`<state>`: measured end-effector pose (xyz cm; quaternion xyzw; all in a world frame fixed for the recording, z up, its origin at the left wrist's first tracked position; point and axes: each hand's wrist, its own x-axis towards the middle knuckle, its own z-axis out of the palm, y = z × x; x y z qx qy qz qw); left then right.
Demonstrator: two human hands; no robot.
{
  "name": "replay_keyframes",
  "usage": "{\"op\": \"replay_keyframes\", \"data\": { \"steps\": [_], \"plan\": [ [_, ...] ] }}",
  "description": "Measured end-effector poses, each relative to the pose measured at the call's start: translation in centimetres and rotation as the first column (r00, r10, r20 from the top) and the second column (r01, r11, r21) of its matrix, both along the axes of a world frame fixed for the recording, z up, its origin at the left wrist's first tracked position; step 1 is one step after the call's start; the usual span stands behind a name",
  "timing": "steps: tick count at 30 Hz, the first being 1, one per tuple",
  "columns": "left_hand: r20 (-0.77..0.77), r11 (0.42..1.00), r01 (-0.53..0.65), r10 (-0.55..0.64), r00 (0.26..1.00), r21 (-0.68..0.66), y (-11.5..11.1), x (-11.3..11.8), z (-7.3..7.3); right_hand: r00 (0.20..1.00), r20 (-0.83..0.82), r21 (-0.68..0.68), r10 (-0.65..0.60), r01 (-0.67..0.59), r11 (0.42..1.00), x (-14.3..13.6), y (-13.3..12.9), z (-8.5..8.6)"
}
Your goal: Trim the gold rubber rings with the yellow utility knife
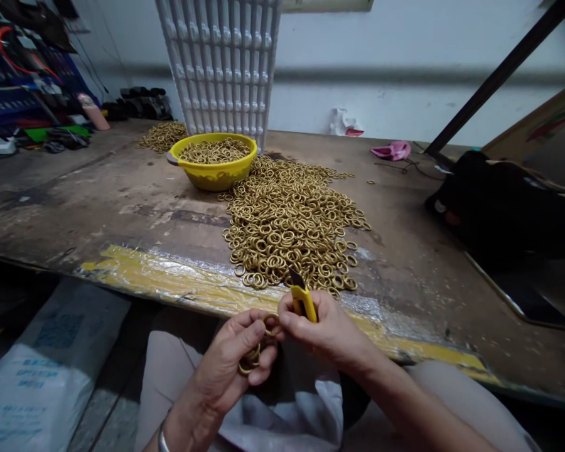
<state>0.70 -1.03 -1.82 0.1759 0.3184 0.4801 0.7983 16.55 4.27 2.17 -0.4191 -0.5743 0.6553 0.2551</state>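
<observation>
Several brass-coloured rings (250, 362) sit in my left hand (238, 351), its fingers curled round them. One of these rings is pinched upright between thumb and forefinger, close to my right fingertips. My right hand (317, 323) grips a yellow utility knife (304, 304), its dark blade pointing up and away from me. The right thumb and forefinger meet at the edge of the pinched ring; whether they also hold it I cannot tell. Just beyond both hands, a large heap of the same rings (292, 220) spreads over the wooden table (98, 207).
A yellow basin (216, 172) full of rings stands behind the heap, with a smaller ring pile (162, 135) farther back. Behind the basin leans a ribbed plastic tray (221, 69). Yellow tape (169, 279) covers the table's front edge. A black bag (503, 207) lies at right.
</observation>
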Motion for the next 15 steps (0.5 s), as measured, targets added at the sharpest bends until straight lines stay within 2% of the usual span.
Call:
{"op": "replay_keyframes", "data": {
  "steps": [4,9,12,13,15],
  "plan": [
    [0.094,0.999,0.043,-0.042,0.995,-0.016,-0.2,0.0,0.4,0.998,-0.06,-0.056,-0.019,0.015,0.998,0.0,-0.1,0.3],
    [0.038,0.996,0.087,-0.088,0.995,0.017,-0.1,-0.3,1.2,0.996,-0.037,0.032,0.076,-0.075,0.997,0.2,0.0,0.5],
    [-0.067,0.995,0.081,-0.078,0.995,0.054,0.0,-0.4,1.3,0.992,0.088,0.192,0.085,-0.101,0.976,0.5,0.0,0.4],
    [-0.114,0.995,0.066,-0.057,0.992,0.075,0.0,-0.5,1.2,0.984,0.166,0.283,0.066,-0.112,0.952,0.7,0.0,0.3],
    [-0.221,0.991,0.028,0.002,0.975,0.13,-0.1,-0.6,0.9,0.941,0.339,0.469,0.006,-0.174,0.866,0.9,-0.1,0.1]
  ]
}}
